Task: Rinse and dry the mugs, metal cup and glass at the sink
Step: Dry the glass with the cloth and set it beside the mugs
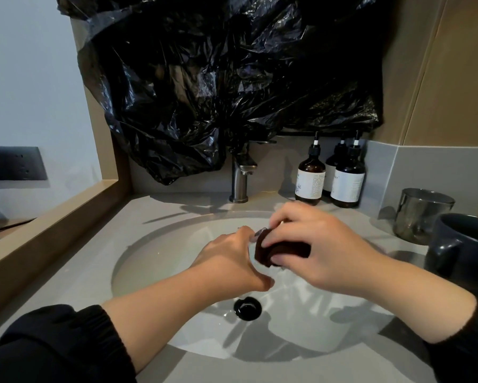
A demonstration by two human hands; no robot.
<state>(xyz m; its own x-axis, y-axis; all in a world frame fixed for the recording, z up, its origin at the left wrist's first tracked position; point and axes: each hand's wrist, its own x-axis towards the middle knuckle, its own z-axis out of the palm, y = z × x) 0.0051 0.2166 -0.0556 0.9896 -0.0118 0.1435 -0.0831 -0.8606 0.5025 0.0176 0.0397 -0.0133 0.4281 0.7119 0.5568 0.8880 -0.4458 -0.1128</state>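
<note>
Metal cup upright beside dark mug

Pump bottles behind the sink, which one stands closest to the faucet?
The leftmost brown bottle, next to the faucet. The middle bottle stands half hidden behind, and the rightmost bottle is nearer the metal cup.

Right grip holds cloth (over sink).

The crumpled bag is glossy black plastic. The faucet is brushed metal, the metal cup polished mirror-bright. The mug looks dark and matt, as does the cloth. The sink basin is glossy white; the 3 bottles are glossy brown with matt labels.
</note>
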